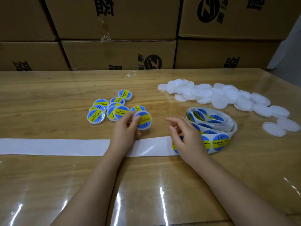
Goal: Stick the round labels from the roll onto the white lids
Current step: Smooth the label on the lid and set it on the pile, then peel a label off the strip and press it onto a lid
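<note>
My left hand [126, 128] pinches a white lid [144, 120] that bears a blue and yellow round label, holding it tilted just above the table. My right hand [184, 136] hovers over the strip end of the label roll [211, 126], fingers loosely curled and holding nothing. The loose roll lies to the right of that hand, with printed labels showing along its strip. Several labelled lids [110, 108] sit in a cluster beyond my left hand. A long pile of bare white lids [228, 98] stretches across the right side of the table.
The emptied white backing strip [53, 146] runs left across the wooden table [48, 95], which has a glossy clear cover. Stacked cardboard boxes [117, 54] form a wall along the table's far edge.
</note>
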